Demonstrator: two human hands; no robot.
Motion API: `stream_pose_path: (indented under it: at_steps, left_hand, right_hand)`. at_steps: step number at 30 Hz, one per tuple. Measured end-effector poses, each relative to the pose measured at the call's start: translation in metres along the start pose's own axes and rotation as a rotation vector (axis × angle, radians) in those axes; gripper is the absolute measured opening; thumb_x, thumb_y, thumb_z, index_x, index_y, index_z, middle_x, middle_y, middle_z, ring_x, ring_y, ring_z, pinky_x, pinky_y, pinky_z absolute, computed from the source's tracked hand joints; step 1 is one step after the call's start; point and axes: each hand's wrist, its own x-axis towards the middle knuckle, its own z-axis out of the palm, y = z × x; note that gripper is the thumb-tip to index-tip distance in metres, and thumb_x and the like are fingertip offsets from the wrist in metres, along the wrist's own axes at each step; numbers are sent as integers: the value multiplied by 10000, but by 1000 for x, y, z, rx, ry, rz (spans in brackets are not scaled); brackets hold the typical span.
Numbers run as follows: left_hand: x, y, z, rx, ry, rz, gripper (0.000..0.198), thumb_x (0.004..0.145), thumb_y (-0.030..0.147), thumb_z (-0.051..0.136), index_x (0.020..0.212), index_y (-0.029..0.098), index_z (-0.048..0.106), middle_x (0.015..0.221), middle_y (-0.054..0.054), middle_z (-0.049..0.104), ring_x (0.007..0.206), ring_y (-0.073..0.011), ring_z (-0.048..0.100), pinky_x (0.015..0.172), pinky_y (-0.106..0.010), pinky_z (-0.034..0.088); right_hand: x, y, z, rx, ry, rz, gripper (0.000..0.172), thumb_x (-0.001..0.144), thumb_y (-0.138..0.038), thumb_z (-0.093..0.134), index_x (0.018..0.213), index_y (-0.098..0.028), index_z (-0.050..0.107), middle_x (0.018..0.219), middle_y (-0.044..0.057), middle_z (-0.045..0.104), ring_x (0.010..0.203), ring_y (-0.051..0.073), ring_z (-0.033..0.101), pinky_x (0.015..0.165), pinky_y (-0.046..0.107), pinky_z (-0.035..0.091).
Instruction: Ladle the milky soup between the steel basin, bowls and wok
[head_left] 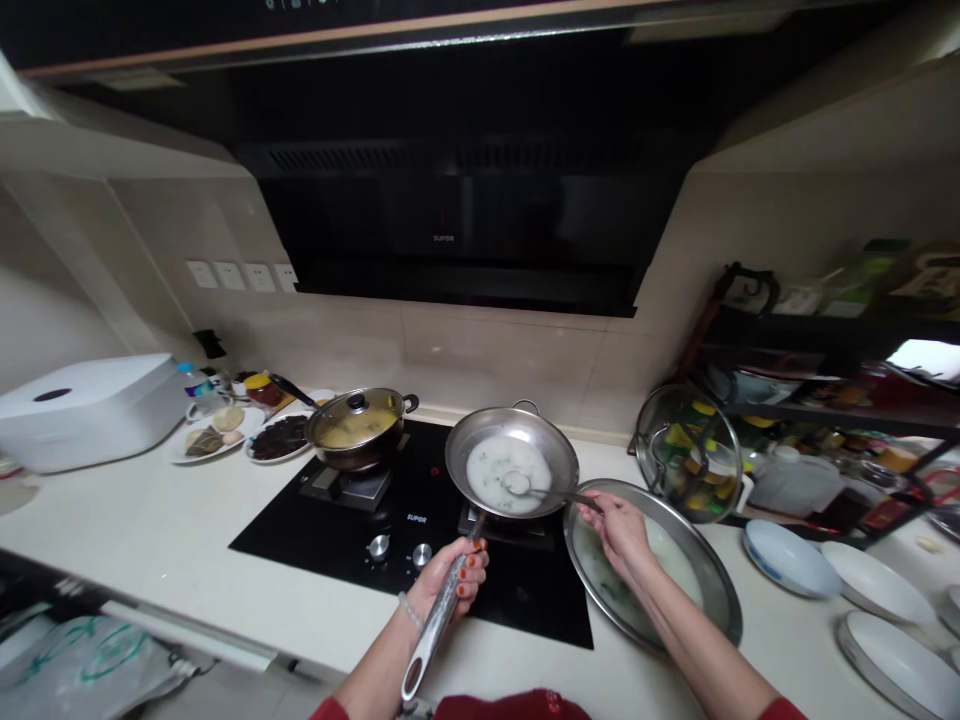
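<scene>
My left hand (454, 577) is wrapped round the long handle of a metal wok (559, 455) over the right burner. White liquid with green bits (501, 465) pools in the wok's bottom. My right hand (616, 525) grips the handle of a ladle (517, 484), whose bowl sits in that liquid. Below my right forearm stands a wide steel basin (724, 600) holding more of the whitish liquid, with dark green pieces in it.
A lidded pan (358, 425) with yellowish contents stands on the left burner. Plates of food (211, 436) and a white box (90, 410) are further left. At right are a glass lid (688, 452), a loaded rack (817, 420) and several white dishes (791, 558). A range hood (465, 220) hangs above.
</scene>
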Motion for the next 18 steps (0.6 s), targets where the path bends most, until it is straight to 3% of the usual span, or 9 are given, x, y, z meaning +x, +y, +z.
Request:
stream_pose_path:
  at_steps: [7,18]
  left_hand:
    - [2,-1,-2,-101,-1,-13,107,811,201,622,781,165,526,567,85,345,362,-17,249,325,-137,125]
    - [3,1,-5,-97,-38,-33,109,814,202,611,798,159,512,553,91,339,349,-16,262,323,-121,125]
  right_hand:
    - [-7,-19,-12,86,-37,47,41,655,-226,686,688,-214,665,588,67,692,576,219,689,504,264,572]
    - [-4,-30,-23,116,-22,46,95,634,-200,702,709,-148,675,594,99,691,568,213,681,517,266,573]
